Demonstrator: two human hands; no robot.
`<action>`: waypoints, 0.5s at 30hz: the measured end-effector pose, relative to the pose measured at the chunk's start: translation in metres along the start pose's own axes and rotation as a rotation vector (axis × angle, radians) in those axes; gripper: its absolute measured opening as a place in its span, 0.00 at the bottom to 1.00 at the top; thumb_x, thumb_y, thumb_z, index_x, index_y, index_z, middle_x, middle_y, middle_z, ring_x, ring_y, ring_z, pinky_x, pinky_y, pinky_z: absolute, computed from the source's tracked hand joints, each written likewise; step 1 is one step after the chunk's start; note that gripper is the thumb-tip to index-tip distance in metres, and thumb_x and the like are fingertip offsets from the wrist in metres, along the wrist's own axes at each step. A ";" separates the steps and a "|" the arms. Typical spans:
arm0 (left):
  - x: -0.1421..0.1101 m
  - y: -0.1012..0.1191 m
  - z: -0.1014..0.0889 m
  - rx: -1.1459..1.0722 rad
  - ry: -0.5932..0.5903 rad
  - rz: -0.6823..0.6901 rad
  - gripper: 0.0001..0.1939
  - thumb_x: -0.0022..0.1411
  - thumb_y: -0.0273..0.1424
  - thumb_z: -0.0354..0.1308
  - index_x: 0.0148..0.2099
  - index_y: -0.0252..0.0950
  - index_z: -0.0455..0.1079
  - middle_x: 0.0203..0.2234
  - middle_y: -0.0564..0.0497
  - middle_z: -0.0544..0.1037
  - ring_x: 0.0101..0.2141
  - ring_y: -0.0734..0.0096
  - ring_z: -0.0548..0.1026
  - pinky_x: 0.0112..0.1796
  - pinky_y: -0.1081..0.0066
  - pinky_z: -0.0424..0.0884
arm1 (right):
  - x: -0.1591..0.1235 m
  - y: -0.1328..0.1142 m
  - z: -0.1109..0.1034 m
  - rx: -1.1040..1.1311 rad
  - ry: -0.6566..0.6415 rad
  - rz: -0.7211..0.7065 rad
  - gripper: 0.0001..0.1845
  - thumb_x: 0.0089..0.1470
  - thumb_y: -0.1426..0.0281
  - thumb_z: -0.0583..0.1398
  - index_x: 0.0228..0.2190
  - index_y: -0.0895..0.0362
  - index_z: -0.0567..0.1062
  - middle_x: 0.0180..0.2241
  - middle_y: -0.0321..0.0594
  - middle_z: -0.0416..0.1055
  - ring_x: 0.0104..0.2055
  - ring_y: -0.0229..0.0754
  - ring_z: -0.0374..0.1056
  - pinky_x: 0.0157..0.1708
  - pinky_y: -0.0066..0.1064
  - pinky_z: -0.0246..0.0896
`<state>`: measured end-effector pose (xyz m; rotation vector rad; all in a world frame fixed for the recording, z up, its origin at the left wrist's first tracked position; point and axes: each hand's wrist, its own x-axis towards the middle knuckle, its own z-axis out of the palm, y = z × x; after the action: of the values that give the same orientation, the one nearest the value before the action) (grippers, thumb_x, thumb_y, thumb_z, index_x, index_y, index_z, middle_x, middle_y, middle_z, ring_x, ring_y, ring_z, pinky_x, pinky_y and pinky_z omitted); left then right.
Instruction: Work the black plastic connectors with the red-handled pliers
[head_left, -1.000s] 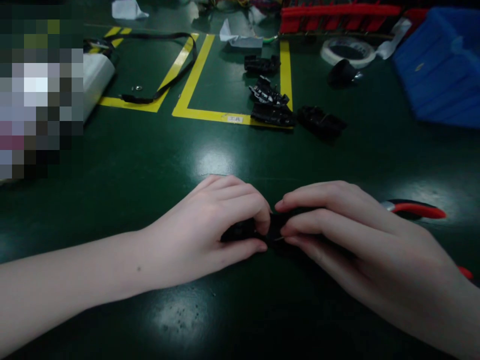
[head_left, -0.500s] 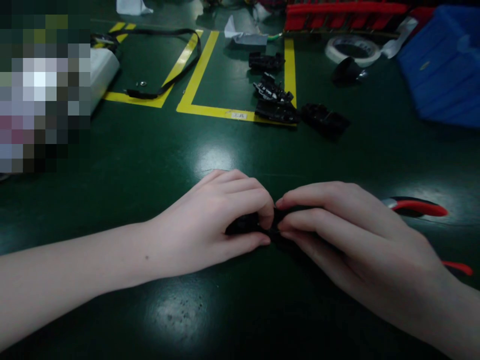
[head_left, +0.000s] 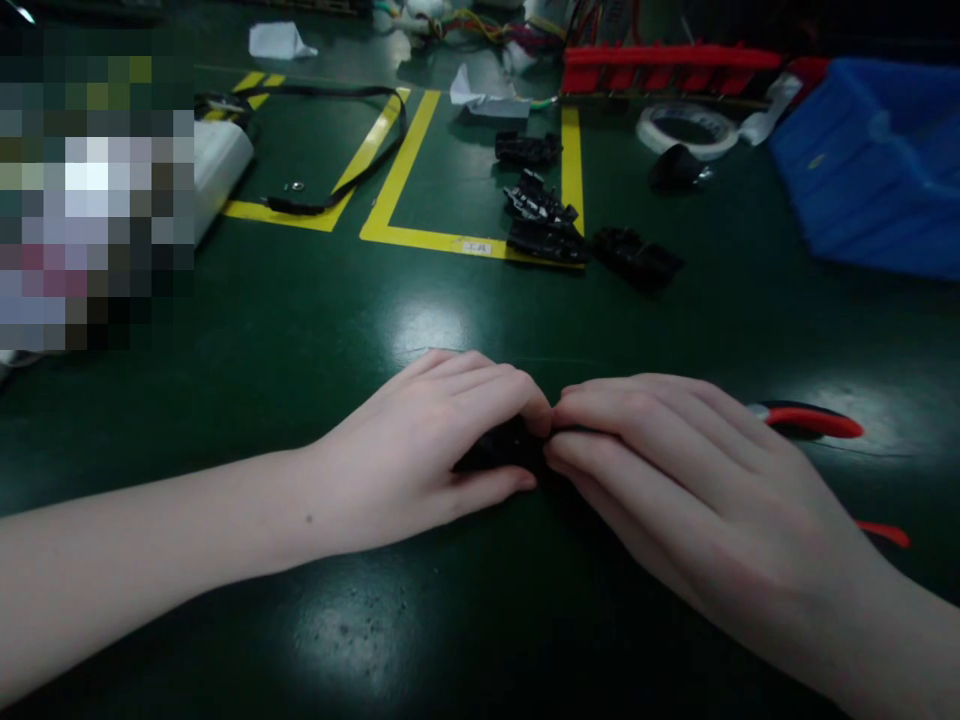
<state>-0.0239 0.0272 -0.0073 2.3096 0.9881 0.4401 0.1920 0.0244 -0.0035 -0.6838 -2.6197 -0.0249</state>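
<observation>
Part (head_left: 510,447) beneath left grip (head_left: 446,430)

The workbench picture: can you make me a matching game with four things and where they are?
Things
1. Blue bin
2. Nearest black part
3. Red-handled tool
4. Tape roll

Places
A. Partly hidden behind the right hand
B. Lying flat on the bench, left of a bin
C. Under the curled fingers of the left hand
D. At the picture's right edge, toward the back

Right pairs: 1-D, 2-C, 3-A, 4-B
</observation>
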 end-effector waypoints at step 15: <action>-0.004 0.000 0.003 0.012 0.104 0.107 0.08 0.64 0.27 0.58 0.46 0.38 0.67 0.54 0.47 0.69 0.53 0.61 0.68 0.52 0.61 0.67 | -0.003 0.002 0.005 0.219 -0.022 0.177 0.05 0.59 0.72 0.58 0.33 0.54 0.75 0.40 0.42 0.71 0.45 0.46 0.67 0.43 0.41 0.64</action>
<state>-0.0251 0.0227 -0.0099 2.3783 0.9209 0.6046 0.1934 0.0259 -0.0095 -0.8363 -2.5222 0.3190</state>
